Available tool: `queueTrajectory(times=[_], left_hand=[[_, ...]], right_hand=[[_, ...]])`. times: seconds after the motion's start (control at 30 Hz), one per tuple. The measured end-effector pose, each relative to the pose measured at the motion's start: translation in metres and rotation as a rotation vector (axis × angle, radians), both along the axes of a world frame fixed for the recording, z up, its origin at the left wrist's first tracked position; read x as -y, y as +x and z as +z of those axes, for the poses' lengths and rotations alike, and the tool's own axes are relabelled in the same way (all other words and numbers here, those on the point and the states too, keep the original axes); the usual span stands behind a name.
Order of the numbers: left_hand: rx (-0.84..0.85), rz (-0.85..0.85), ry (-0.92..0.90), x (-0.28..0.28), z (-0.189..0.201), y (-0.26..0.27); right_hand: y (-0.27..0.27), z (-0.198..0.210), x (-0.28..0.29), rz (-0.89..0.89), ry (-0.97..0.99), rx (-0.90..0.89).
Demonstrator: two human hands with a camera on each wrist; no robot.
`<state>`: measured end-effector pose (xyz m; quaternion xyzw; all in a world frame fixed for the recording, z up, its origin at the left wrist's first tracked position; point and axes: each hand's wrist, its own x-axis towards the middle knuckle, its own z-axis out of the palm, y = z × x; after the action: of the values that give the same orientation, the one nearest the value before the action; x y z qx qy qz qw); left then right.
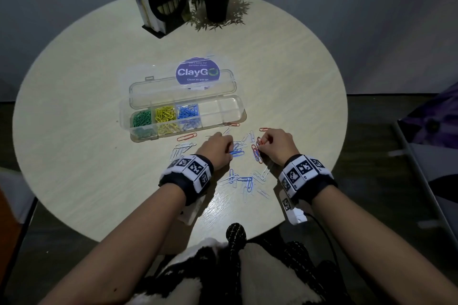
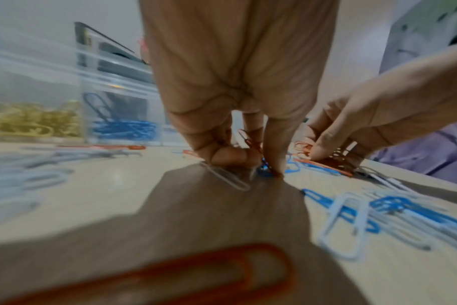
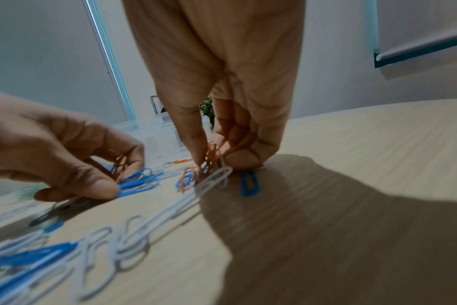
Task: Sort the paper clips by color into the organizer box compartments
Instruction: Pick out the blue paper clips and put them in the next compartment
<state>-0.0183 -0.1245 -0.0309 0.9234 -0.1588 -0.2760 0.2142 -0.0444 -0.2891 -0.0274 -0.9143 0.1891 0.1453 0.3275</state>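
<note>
Both forearms reach over the round table (image 1: 74, 96), each hand curled among scattered clips. Beyond them lies the open organizer box (image 1: 223, 116) — green, yellow and blue clips fill three compartments. Left hand (image 1: 218, 150) pinches red clips (image 2: 251, 142); right hand (image 1: 275, 145) pinches a red bunch (image 3: 210, 159).

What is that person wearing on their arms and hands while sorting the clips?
Both forearms are bare, with no sleeves, and the left hand and right hand wear no gloves. Each wrist carries a dark band covered by white blocks printed with black square-code markers. A small white unit hangs under the right wrist, and a thin black cable runs back from it.
</note>
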Motion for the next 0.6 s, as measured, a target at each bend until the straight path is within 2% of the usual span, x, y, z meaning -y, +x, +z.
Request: queueTrajectory(times=[0.23, 0.43, 0.5, 0.6], left_hand=[[0.075, 0.041, 0.064, -0.007, 0.006, 0.004], [0.171, -0.039, 0.161, -0.007, 0.008, 0.006], [0.195, -0.010, 0.080, -0.006, 0.008, 0.005], [0.127, 0.176, -0.187, -0.006, 0.010, 0.008]], right_hand=[[0.001, 0.004, 0.013, -0.080, -0.040, 0.068], [-0.003, 0.004, 0.005, 0.039, -0.246, 0.104], [-0.004, 0.002, -0.002, 0.094, -0.292, 0.047], [-0.001, 0.000, -0.011, 0.096, -0.327, -0.008]])
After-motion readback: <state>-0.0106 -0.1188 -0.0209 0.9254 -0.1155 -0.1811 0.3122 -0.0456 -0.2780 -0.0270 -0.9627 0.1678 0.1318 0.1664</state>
